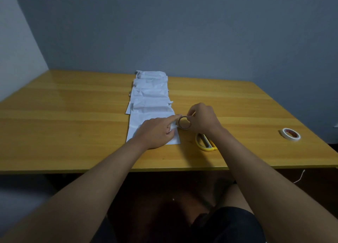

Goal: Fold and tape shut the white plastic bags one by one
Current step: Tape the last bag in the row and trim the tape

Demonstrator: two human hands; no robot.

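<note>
A row of several white plastic bags (150, 98) runs from the table's middle toward the far wall, each overlapping the one behind. My left hand (157, 131) lies on the nearest bag (136, 122), its index finger stretched out against a clear tape roll (184, 122) and its thumb pinching a bit of tape at the bag's right edge. My right hand (203, 117) grips the tape roll from the right, just beside the bag.
Yellow-handled scissors (205, 142) lie on the wooden table (73, 114) under my right wrist. A second, white tape roll (290, 134) sits near the table's right edge. A grey wall stands close behind the table.
</note>
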